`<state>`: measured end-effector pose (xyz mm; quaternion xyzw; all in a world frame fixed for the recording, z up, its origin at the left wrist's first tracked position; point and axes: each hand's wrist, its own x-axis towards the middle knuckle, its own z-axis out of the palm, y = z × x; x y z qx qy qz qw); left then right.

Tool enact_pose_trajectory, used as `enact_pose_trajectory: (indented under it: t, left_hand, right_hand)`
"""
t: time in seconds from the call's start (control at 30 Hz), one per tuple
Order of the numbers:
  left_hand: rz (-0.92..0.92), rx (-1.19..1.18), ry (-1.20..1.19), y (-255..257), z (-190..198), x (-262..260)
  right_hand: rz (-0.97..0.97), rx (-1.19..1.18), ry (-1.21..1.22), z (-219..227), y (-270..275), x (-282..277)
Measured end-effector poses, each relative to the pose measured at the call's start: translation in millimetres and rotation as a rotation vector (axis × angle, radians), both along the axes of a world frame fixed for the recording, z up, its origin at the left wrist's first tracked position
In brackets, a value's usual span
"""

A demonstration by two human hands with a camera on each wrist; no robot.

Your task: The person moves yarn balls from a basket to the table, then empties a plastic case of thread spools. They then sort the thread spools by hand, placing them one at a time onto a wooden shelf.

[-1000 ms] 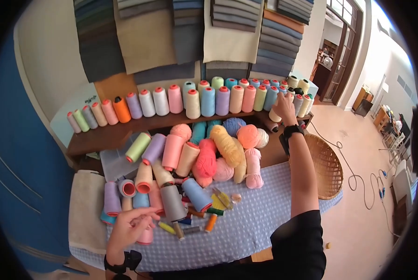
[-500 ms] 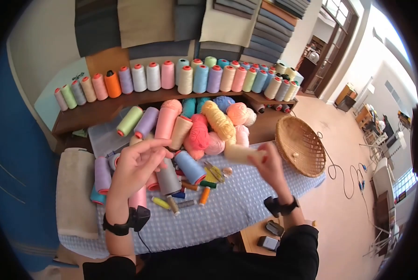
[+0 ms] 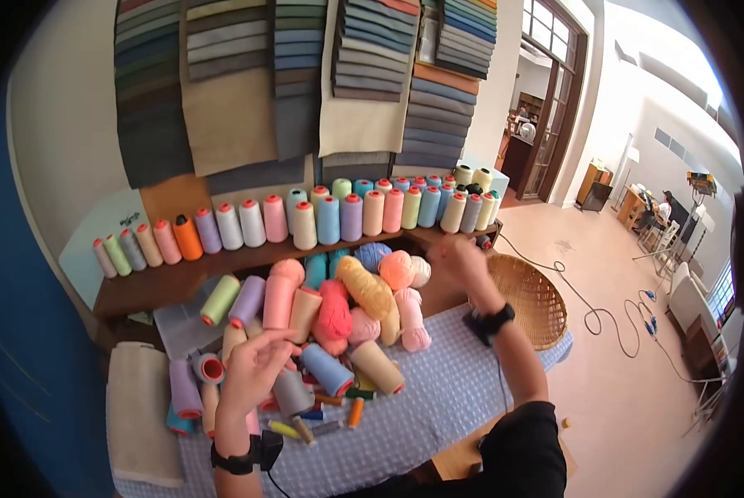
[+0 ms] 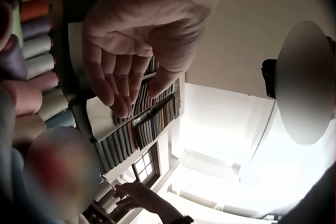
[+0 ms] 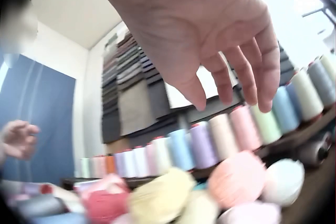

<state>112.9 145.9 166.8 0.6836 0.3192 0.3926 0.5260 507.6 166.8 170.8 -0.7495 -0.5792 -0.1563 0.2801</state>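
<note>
My right hand (image 3: 462,266) is in the air near the right end of the wooden shelf, holding nothing; in the right wrist view its fingers (image 5: 242,74) hang loosely over the balls of yarn. A beige thread cone (image 3: 378,368) lies tilted on the checked cloth, beside a blue thread cone (image 3: 327,370). Over the left part of the pile hovers my left hand (image 3: 254,369), its relaxed fingers (image 4: 107,85) bare of any object. It partly covers a grey thread cone (image 3: 292,393). Upright thread cones (image 3: 328,221) stand in rows along the shelf (image 3: 152,274).
Yarn balls such as a coral one (image 3: 334,311) are heaped behind the cones. Several small spools, one orange (image 3: 355,412), lie at the front. A wicker basket (image 3: 546,319) stands at the right, a folded beige towel (image 3: 144,415) at the left. Fabric swatches (image 3: 227,116) hang behind.
My right hand brought a beige cone from the shelf's right end, let it go beside the blue cone, and moved back toward the shelf. My left hand stays over the pile.
</note>
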Motion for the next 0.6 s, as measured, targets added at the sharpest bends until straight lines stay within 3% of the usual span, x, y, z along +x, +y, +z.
enact_pose_trajectory:
  t: [0.03,0.07,0.1,0.13,0.3,0.47,0.6]
  left_hand:
    - [-0.004,0.006,0.005,2.5,-1.2,-0.2]
    - [-0.002,0.023,0.009,4.5,-3.4,-0.3]
    - [0.003,-0.003,-0.003,6.7,-6.0,-0.8]
    - [0.011,-0.025,-0.015,9.6,-8.0,-1.5]
    - [0.045,-0.081,-0.015,20.9,-16.8,-9.4]
    - [0.161,-0.065,-0.051,23.7,-16.4,-9.8]
    - [0.123,-0.102,-0.014,22.6,-16.0,-14.2]
  right_hand:
    - [-0.18,-0.075,-0.061,13.9,14.3,21.4]
    - [-0.153,0.141,-0.048,9.4,31.9,51.0]
    - [-0.309,-0.027,0.014,21.5,47.6,68.4]
    - [-0.289,0.094,-0.021,7.3,69.8,101.8]
    - [-0.36,0.008,0.036,-7.0,128.3,156.0]
    - [-0.395,-0.029,0.033,-8.8,140.3,160.1]
    - [-0.299,0.153,-0.089,-22.7,144.3,173.4]
